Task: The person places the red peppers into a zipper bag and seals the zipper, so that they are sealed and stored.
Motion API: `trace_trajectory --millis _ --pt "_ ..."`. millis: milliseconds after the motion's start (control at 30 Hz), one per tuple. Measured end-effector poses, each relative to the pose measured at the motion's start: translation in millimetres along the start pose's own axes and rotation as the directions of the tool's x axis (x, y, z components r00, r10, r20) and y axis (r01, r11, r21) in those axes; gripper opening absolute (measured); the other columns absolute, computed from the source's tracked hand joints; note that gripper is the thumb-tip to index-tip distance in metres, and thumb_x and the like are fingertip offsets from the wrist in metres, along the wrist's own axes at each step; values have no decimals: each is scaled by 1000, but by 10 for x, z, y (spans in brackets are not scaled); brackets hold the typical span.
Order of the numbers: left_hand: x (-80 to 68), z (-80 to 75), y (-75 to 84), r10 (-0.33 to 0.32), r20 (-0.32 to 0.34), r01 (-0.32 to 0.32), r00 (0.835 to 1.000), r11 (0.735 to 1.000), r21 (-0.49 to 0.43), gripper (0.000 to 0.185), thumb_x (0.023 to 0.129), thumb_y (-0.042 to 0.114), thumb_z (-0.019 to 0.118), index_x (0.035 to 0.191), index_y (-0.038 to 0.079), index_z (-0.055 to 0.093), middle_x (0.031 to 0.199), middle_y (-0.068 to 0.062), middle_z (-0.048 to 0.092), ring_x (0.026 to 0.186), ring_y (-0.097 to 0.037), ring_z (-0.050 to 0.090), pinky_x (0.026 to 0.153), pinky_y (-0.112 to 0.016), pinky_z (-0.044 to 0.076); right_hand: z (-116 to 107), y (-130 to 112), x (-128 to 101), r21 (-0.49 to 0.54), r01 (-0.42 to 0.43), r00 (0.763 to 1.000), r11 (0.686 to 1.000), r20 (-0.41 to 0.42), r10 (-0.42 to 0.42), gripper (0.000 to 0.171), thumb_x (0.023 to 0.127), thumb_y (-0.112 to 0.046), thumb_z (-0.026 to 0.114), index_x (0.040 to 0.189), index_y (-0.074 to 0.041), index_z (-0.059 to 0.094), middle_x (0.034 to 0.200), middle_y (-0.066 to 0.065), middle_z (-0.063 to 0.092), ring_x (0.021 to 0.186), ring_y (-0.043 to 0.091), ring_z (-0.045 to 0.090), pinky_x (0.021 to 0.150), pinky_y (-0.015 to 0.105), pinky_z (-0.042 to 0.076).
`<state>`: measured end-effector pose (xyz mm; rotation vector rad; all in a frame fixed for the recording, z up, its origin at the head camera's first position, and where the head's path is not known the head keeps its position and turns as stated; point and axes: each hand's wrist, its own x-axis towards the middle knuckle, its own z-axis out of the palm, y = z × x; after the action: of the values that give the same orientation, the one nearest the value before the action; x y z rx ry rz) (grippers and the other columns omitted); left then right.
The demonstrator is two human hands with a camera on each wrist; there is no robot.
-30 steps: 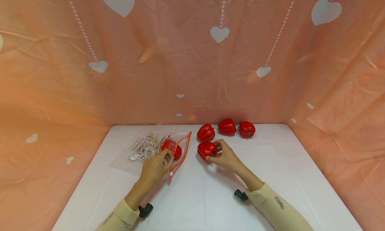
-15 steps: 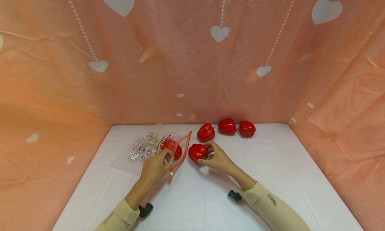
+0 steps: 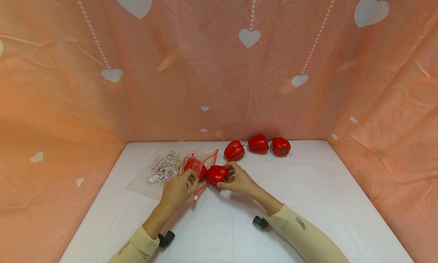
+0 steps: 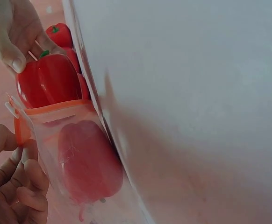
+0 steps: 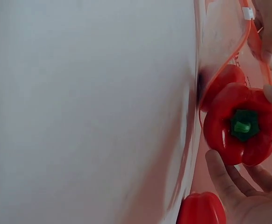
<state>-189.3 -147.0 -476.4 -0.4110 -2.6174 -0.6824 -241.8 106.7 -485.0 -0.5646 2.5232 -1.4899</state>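
My left hand pinches the upper edge of a clear zip bag with an orange rim and printed cartoon figures. One red bell pepper lies inside the bag, close to its mouth. In my right hand is a second red bell pepper, gripped between thumb and fingers at its stem end. This pepper is at the bag's open mouth, its blunt end over the orange rim. The right wrist view shows its green stem facing that camera.
Behind my right hand, three more red bell peppers sit near the back of the white table: one on the left, one in the middle and one on the right. An orange heart-patterned sheet surrounds the table.
My right hand has carried its bell pepper leftward to the mouth of the bag. The left hand keeps its place on the bag's edge.
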Motion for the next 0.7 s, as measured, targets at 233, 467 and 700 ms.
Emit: trace_trajectory --millis 233,467,700 --pt "-5 -4 0 -8 6 8 1000 1000 -4 12 91 13 82 93 13 70 74 4 67 62 -9 57 53 -26 46 65 -26 61 3 5 1000 1000 29 -5 68 87 -19 90 141 -1 53 131 15 65 116 32 65 95 44 61" --pt "-12 -5 -17 -9 -4 9 1000 1000 18 14 91 14 82 91 14 68 73 5 66 60 -9 56 51 -26 45 122 -46 120 28 30 998 999 55 -32 67 88 -16 89 142 -1 52 133 16 65 118 34 65 97 44 60" --pt "-20 -13 -18 -19 8 19 1000 1000 11 13 91 14 81 91 15 68 73 6 66 61 -9 57 51 -28 45 166 -57 186 63 27 998 998 57 -30 69 88 -14 89 143 2 50 136 20 63 124 39 64 101 47 58"
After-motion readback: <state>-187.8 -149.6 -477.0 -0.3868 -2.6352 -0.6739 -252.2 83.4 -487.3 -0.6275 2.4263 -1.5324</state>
